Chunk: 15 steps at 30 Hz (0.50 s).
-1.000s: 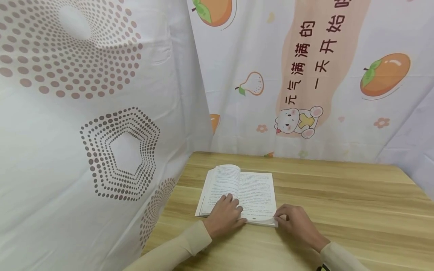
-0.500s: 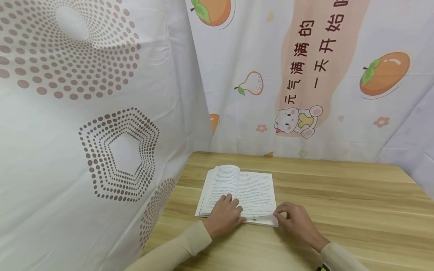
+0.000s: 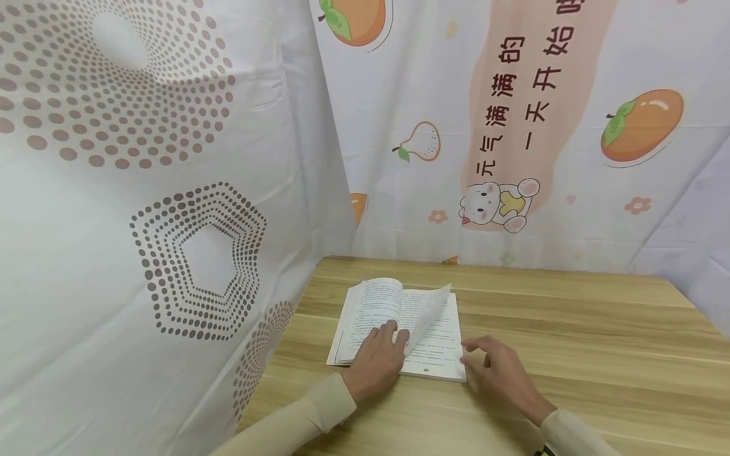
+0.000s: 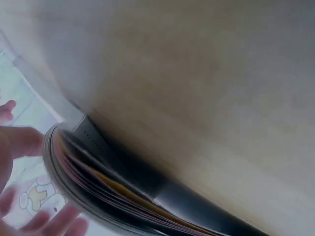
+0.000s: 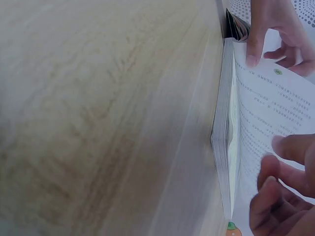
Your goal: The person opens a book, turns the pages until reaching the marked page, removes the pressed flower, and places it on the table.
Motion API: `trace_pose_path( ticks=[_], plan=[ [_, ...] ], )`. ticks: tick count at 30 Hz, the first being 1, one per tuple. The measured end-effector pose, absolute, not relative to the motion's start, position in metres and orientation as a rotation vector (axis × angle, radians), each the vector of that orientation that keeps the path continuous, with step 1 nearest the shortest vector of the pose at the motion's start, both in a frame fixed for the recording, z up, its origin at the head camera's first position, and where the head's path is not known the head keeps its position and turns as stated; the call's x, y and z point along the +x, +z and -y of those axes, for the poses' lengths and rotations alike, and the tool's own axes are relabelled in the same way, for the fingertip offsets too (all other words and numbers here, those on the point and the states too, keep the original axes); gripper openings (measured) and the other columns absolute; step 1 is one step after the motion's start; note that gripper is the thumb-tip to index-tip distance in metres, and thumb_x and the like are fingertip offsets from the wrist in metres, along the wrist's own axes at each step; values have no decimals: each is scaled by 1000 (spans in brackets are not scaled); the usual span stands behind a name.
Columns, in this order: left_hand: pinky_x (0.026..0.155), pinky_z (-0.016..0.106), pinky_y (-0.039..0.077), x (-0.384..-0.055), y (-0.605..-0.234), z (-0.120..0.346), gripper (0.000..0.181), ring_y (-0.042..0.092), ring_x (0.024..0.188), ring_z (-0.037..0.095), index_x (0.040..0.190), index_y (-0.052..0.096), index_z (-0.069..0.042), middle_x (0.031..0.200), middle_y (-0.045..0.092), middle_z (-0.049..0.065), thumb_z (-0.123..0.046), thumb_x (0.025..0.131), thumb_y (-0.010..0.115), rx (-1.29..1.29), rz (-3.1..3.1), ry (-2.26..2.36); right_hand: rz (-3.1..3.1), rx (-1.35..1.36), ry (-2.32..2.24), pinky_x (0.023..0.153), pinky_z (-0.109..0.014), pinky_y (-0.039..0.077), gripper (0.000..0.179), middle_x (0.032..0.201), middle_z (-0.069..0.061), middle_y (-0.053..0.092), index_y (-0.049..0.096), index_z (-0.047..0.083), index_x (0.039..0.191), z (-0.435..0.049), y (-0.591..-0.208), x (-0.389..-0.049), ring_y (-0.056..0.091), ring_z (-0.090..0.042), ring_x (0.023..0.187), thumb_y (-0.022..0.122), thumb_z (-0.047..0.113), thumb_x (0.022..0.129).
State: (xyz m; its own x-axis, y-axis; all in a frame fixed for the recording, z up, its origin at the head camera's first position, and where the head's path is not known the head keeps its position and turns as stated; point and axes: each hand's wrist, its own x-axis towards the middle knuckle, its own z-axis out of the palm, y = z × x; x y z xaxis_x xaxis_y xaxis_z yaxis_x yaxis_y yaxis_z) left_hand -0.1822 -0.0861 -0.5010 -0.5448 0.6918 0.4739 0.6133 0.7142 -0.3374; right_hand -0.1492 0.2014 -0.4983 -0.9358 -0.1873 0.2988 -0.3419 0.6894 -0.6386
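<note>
An open book (image 3: 430,367) with printed pages lies on the wooden table. One loose page (image 3: 431,310) stands up at a slant from its right half, leaning toward the spine. My left hand (image 3: 373,361) rests over the lower middle of the book, its fingers on the left page beside the foot of the raised page. In the right wrist view, the thumb of the left hand (image 5: 280,37) lies on the paper near the spine. My right hand (image 3: 499,373) is just beside the book's lower right edge, thumb and forefinger parted, holding nothing.
The wooden table (image 3: 570,329) extends to the right of the book. A white dotted cloth (image 3: 308,209) hangs along the left side, and a fruit-printed curtain (image 3: 399,209) hangs behind the table.
The lower right corner of the page, pinched by the right hand before, has been let go. That page has swung up toward the left; the right thumb and forefinger have parted.
</note>
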Motion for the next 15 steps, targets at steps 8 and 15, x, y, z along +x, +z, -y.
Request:
trace_pose_path(
  ticks=[8, 15],
  plan=[
    [100, 47, 43, -186, -501, 87, 38, 44, 133, 35, 124, 63, -23, 146, 47, 14, -7, 91, 58, -1028, 2166, 179, 2795, 599, 990, 73, -30, 50, 28, 112, -2, 67, 77, 13, 106, -199, -503, -148, 55, -9, 84, 87, 20, 81],
    [110, 47, 38, -182, -501, 92, 11, 48, 137, 29, 96, 77, -24, 135, 64, 0, -16, 90, 72, -1098, 2252, 364, 2817, 668, 844, 81, -39, 51, 19, 111, 0, 66, 78, 15, 97, -198, -504, -147, 60, -14, 94, 88, 18, 80]
  ],
)
